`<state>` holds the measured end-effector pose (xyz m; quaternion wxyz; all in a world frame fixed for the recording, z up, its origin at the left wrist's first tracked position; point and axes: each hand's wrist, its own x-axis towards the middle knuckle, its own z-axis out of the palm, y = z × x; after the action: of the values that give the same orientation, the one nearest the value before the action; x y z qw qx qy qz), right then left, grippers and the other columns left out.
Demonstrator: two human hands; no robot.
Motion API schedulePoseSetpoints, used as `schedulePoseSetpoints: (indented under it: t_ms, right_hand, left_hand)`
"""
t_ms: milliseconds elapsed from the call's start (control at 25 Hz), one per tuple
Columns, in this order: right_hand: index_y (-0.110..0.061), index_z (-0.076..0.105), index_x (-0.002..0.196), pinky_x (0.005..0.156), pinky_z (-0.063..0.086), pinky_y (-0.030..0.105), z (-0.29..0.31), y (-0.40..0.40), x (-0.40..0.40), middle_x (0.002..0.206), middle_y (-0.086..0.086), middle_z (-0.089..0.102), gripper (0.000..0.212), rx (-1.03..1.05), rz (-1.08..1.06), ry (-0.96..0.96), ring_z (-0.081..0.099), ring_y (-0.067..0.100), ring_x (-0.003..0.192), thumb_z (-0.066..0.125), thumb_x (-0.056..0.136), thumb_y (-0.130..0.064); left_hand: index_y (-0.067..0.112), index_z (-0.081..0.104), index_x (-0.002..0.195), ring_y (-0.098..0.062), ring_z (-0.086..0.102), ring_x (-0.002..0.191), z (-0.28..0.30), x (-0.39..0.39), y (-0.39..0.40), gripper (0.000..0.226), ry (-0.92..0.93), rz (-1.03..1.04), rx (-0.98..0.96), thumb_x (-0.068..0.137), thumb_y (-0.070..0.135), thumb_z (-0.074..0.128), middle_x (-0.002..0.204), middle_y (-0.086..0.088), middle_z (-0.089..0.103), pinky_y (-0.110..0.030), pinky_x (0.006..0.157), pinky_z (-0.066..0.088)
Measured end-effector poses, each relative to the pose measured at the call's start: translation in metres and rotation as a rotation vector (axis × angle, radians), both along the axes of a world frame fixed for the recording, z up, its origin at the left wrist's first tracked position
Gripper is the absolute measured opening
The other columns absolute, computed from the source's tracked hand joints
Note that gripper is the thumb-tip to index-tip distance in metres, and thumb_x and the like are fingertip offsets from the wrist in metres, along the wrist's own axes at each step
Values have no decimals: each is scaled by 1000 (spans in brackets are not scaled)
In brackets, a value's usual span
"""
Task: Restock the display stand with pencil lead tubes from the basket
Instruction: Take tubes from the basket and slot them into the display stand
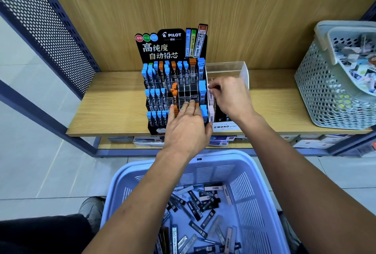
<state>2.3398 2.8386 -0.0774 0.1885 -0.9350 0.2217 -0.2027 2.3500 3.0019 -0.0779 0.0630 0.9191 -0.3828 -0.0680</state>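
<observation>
The black Pilot display stand [162, 82] sits on the wooden shelf, its tiers holding blue-capped and orange-capped lead tubes [154, 96]. My left hand [188, 125] lies flat against the stand's lower front tier, fingers straight over the orange-capped tubes. My right hand [230, 95] is beside the stand's right edge and pinches a pale lead tube [211, 96] in its fingertips, next to a clear acrylic Mono stand [234, 70]. The lilac basket [244, 172] below holds several loose dark and grey lead tubes [203, 209].
A grey perforated basket [325, 95] full of small items stands at the shelf's right end. The wooden shelf [114, 109] has a lower shelf with boxed stock [219, 140] under it. A perforated metal side panel [40, 19] rises at left.
</observation>
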Motion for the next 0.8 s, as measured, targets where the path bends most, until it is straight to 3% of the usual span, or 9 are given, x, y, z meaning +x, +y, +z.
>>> schedulePoseSetpoints:
  t_ms: [320,480,680,800]
  right_hand:
    - [-13,76,99,74,50,32,-9,-3,-2,107,-1,66,11,-22,-1,-69,64,22,98,67,92,-10]
    - [-15,75,101,68,38,25,-8,-5,-4,105,-4,60,12,-12,-8,-142,53,9,85,65,95,-16]
    - [-15,75,98,70,42,26,-2,-11,-13,96,-8,55,11,98,-90,-271,49,7,75,65,93,-14]
    - [-15,73,98,69,40,24,-3,0,-32,100,-3,62,11,145,-137,-275,50,7,69,63,93,-13]
  left_hand:
    - [8,27,158,-21,14,156,3,0,-1,67,-11,-9,14,104,47,38,168,-9,19,-48,125,-3]
    - [8,29,157,-21,17,155,2,0,-3,67,-17,-7,8,104,47,39,167,-9,21,-49,126,-2]
    - [8,27,158,-21,17,155,3,3,-1,65,9,-18,-20,104,41,42,167,-9,22,-47,126,-2]
    - [9,28,157,-21,19,154,6,7,2,64,89,11,-108,102,32,49,167,-6,23,-47,126,1]
